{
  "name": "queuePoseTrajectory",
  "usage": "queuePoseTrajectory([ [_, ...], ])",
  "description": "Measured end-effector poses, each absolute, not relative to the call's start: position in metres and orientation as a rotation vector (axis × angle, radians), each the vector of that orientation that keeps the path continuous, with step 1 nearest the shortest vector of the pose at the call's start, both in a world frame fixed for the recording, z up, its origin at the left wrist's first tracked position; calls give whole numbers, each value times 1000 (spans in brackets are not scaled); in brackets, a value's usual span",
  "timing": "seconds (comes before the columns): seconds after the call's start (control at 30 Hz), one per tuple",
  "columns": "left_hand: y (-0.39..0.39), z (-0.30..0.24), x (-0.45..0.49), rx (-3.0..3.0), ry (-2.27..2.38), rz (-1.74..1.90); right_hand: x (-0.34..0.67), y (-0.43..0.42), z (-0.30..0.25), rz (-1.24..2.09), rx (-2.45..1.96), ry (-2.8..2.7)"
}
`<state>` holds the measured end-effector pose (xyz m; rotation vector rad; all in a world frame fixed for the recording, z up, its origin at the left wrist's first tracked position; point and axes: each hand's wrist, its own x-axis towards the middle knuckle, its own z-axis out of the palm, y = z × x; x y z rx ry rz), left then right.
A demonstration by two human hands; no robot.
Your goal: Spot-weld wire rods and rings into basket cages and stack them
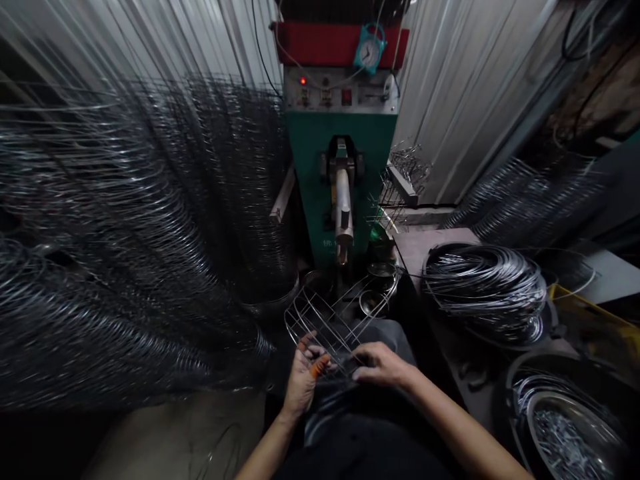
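Observation:
A wire rack (326, 325) of thin, bright crossed rods with a curved outer rim is held over my lap, tilted up toward the machine. My left hand (303, 377), with orange wrapping on the thumb and a finger, closes on its near left side. On the near right side, my right hand (381, 365) pinches the rack between thumb and fingers; the exact contact is dim. Just beyond the rack, the metal electrode arm (343, 207) of a green machine (310, 153) points down toward it.
Tall stacks of round wire racks (150, 200) crowd the left side. On the right are a coil of wire rods (485, 287) and a metal bowl (575, 400) of small metal pieces. A turquoise clock (370, 50) hangs on the machine's red top. Small bowls (371, 303) sit below the arm.

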<state>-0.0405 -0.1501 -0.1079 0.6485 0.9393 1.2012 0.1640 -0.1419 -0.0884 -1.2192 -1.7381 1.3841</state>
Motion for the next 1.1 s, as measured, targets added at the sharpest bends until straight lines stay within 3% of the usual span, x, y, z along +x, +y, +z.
queuePoseTrajectory([
  [0.2, -137, -97, -33, 603, 945, 1192, 177, -108, -68, 1451, -1124, -745],
  [0.3, -128, -90, -28, 628, 944, 1195, 178, -89, -58, 1408, -1127, -537],
  [1.1, -58, -78, -7, 612, 1033, 1240, 159, -18, -50, 1341, -1138, -468],
])
